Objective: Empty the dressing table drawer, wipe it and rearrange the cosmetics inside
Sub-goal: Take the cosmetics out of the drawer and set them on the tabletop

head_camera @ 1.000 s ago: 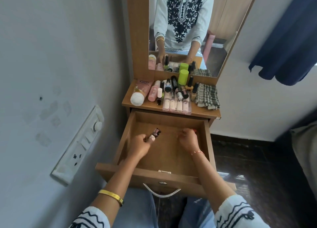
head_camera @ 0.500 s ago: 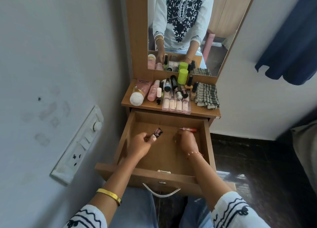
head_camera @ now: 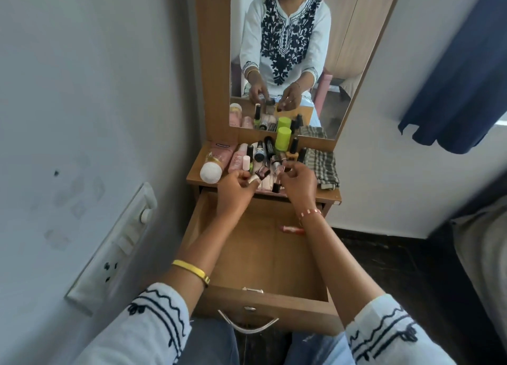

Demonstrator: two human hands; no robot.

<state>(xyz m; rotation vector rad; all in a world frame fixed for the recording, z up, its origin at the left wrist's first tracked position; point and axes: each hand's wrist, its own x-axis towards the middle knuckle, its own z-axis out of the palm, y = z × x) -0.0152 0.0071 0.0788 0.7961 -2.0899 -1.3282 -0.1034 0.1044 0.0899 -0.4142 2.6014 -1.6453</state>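
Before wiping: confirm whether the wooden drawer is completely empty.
No, a small red tube lies in the wooden drawer near its right wall.

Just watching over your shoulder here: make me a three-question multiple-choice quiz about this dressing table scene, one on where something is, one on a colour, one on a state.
1. Where does the red tube lie?
A. in the drawer
B. on the shelf
C. on the floor

2. What colour is the tall cap by the mirror?
A. blue
B. lime green
C. white

3. What is the left hand doing?
A. resting flat
B. wiping with the cloth
C. holding a small bottle

Answers:
1. A, it lies on the floor of the drawer, near the right wall.
2. B, it is bright lime green.
3. C, its fingers pinch a small bottle above the shelf.
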